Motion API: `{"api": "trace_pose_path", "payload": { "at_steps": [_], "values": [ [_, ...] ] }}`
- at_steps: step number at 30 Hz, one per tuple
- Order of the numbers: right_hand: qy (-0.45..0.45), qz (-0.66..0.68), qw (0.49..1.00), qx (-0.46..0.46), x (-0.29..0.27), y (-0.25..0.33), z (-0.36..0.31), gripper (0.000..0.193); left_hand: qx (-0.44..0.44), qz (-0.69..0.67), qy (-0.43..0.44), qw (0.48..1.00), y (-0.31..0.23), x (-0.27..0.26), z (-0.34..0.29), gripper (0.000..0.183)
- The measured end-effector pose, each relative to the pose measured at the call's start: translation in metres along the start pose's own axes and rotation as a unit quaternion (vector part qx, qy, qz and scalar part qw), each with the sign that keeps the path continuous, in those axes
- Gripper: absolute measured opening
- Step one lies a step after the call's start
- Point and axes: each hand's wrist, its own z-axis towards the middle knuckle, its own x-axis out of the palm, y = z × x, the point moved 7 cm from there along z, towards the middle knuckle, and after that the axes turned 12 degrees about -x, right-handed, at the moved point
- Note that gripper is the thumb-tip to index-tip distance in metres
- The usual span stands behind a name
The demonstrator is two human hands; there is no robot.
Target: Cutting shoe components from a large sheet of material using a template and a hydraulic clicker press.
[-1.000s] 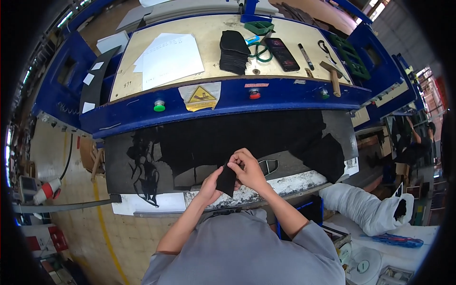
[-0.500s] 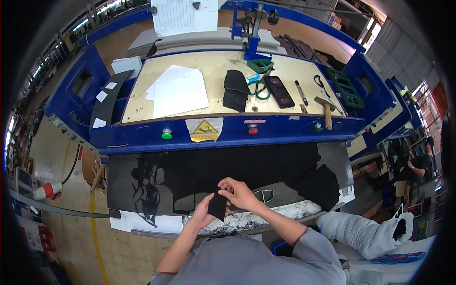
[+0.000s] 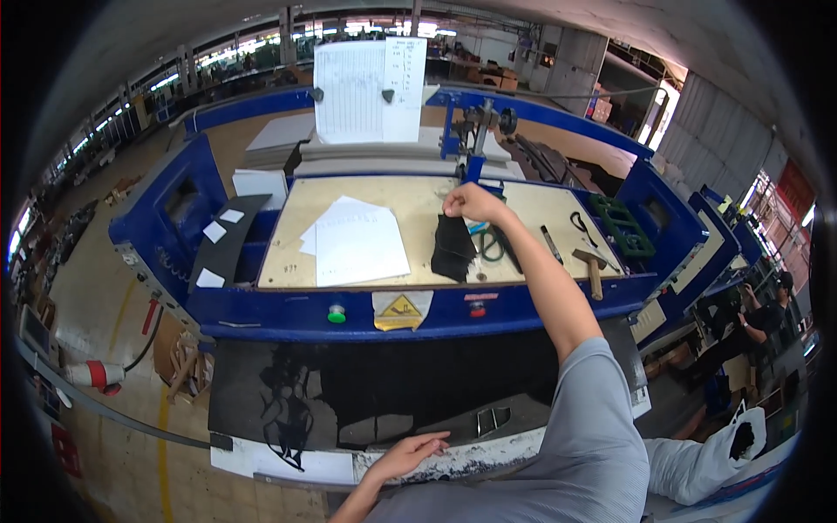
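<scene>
My right hand [image 3: 475, 203] reaches far over the cream machine top, fingers pinched on the far edge of a black cut piece [image 3: 452, 231]. That piece lies on a small stack of similar black pieces [image 3: 453, 263]; the exact grip is partly hidden by the fingers. Down at the near edge of the cutting bed, my left hand [image 3: 414, 455] is empty, its fingers stretched out. A metal cutting die [image 3: 493, 422] rests to the right of that hand. Beyond it spreads a black sheet of material [image 3: 418, 375] with cut-outs along its near side.
Green-handled scissors [image 3: 493, 246], a marker [image 3: 551, 244] and a hammer [image 3: 594, 273] lie right of the stack. White papers [image 3: 362, 244] are left of it. Green [image 3: 336, 314] and red [image 3: 477, 309] buttons line the blue beam. Black scraps [image 3: 292, 414] hang at left. Another person [image 3: 767, 318] sits far right.
My hands, together on a black piece before, are now apart. The right has carried the piece forward to the stack; the left has let go and opened. The view has tilted up.
</scene>
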Motion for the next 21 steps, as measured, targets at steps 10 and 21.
{"api": "trace_pose_path", "payload": {
  "at_steps": [10,21],
  "values": [
    [-0.016,-0.048,0.999,0.011,0.017,0.006,-0.003,0.019,-0.092,-0.087,-0.108,0.986,0.067,-0.037,-0.027,0.043],
    [-0.238,0.004,0.971,-0.016,0.076,0.115,-0.212,0.010,0.006,0.260,-0.424,0.868,0.042,-0.084,-0.028,0.035]
  ]
}}
